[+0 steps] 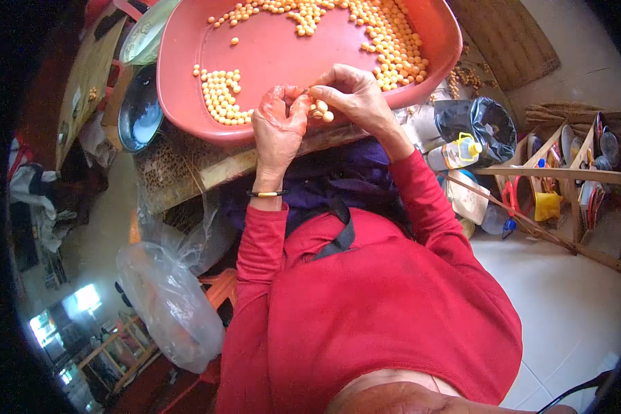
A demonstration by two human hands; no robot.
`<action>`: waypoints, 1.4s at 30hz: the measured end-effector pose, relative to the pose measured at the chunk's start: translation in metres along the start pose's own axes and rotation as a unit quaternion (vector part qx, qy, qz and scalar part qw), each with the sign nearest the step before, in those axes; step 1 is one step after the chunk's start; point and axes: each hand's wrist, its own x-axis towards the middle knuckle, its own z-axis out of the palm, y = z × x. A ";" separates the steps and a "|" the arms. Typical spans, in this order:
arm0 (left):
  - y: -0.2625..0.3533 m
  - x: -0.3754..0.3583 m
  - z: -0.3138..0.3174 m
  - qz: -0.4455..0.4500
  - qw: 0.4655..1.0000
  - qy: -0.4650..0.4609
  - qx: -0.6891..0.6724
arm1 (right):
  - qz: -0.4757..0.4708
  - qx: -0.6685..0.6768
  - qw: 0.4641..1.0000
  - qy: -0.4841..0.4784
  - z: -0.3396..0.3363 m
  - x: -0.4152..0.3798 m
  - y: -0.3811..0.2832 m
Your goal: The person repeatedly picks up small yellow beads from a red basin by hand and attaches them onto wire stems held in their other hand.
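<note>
My left hand (281, 124), its fingers smeared reddish and a bracelet on the wrist, is closed in a pinch over the near side of the pink plastic basin (276, 65). From the right, my right hand (355, 96) meets it fingertip to fingertip, thumb and forefinger pinched together. A few small orange balls (322, 112) hang in a cluster just below the right fingers. What is pinched between the left fingertips I cannot tell. Loose orange balls (222, 98) lie left of my hands in the basin, and a larger spread of balls (397, 52) covers its right side.
A dark bowl (142, 107) stands left of the basin. To the right are a black bag-lined bin (486, 124), a yellow-capped bottle (455, 153) and a wooden rack (566, 172) holding packets. A clear plastic bag (169, 303) hangs at lower left.
</note>
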 end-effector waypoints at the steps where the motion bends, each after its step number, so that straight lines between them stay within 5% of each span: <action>1: -0.001 0.000 0.001 0.006 1.000 0.003 0.000 | 0.004 0.002 1.000 -0.003 0.000 0.000 -0.002; 9: -0.008 0.001 0.000 -0.008 0.998 -0.016 -0.054 | 0.002 -0.017 1.000 -0.008 0.000 0.003 0.002; 13: -0.010 0.001 0.000 -0.086 0.965 -0.028 -0.246 | -0.005 -0.031 0.999 0.027 0.002 0.003 0.005; 18: -0.008 0.000 -0.007 -0.105 0.936 -0.041 -0.332 | -0.028 -0.067 0.996 0.043 0.004 0.004 0.004; 29: -0.018 0.003 -0.010 -0.123 0.954 -0.028 -0.272 | -0.004 -0.045 0.993 0.107 0.003 0.002 0.000; 33: -0.010 0.003 -0.009 -0.135 0.943 -0.047 -0.299 | -0.142 -0.390 0.900 0.133 -0.015 0.004 0.007; 38: -0.008 0.003 -0.005 -0.108 0.934 -0.033 -0.339 | -0.164 -0.541 0.822 0.064 -0.014 0.003 0.007; 42: 0.000 0.003 -0.011 -0.138 0.944 -0.053 -0.293 | -0.143 -0.558 0.817 0.018 -0.016 0.006 0.005</action>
